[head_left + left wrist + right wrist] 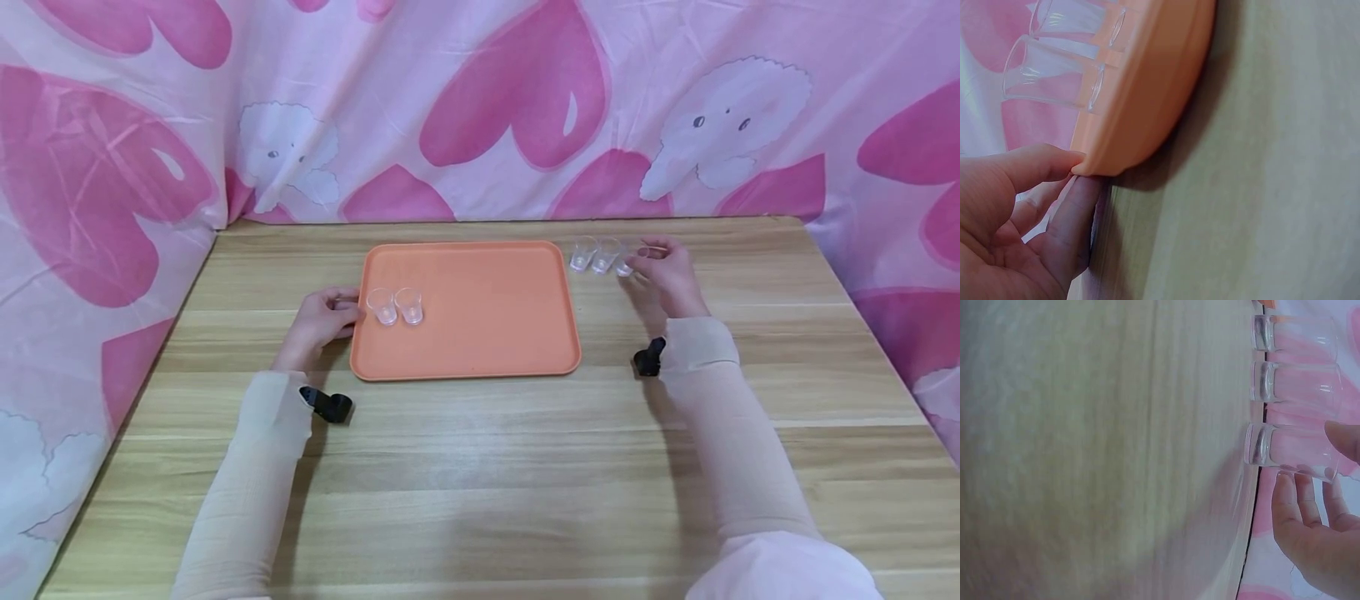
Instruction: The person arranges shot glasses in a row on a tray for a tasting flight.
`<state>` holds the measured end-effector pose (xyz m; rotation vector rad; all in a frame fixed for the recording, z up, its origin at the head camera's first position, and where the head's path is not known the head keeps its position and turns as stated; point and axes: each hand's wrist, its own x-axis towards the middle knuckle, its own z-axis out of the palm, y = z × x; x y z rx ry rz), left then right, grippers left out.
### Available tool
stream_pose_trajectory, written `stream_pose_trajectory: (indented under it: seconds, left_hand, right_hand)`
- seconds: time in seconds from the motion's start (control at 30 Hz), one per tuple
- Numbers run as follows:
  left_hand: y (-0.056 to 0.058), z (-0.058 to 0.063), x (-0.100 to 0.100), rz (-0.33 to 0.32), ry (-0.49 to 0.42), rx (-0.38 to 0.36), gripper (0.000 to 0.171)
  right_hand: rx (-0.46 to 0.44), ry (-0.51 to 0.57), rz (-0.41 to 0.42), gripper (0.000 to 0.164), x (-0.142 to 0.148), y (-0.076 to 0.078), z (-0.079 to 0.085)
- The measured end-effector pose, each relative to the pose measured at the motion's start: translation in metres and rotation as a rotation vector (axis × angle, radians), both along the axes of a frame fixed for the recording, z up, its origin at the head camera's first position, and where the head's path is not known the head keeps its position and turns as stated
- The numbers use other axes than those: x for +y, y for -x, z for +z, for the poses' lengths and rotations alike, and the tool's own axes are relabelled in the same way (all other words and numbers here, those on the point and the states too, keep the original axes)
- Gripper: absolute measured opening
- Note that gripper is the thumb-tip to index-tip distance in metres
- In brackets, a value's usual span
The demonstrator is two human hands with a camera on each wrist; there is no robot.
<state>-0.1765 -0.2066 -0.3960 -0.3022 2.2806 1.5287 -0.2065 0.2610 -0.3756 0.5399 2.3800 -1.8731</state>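
Observation:
My left hand pinches the left rim of an orange tray; the left wrist view shows the tray's edge between thumb and fingers. Two clear shot glasses, one of them this glass, stand upright side by side on the tray's left part. Past the tray's right back corner, three more stand in a row on the table. My right hand holds the rightmost shot glass, thumb at its rim and fingertips along its side. That glass is upright, its base at the tabletop.
The other two glasses of the row, the middle one and the left one, stand close beside the held glass. Beneath everything is a wood-grain table. A pink heart-patterned curtain hangs along its back and sides.

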Motion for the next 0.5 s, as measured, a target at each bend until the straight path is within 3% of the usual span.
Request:
stream_pose_trajectory:
  seconds: [0.3, 0.5]
  left_hand:
    - [0.000, 0.000, 0.001, -0.007, -0.003, 0.013, 0.047]
    - [0.000, 0.000, 0.001, -0.007, 0.008, 0.010, 0.047]
  right_hand:
    - [-0.023, 0.011, -0.052, 0.026, 0.007, -0.003, 0.008]
    - [0.047, 0.086, -0.120, 0.026, 0.005, -0.003, 0.024]
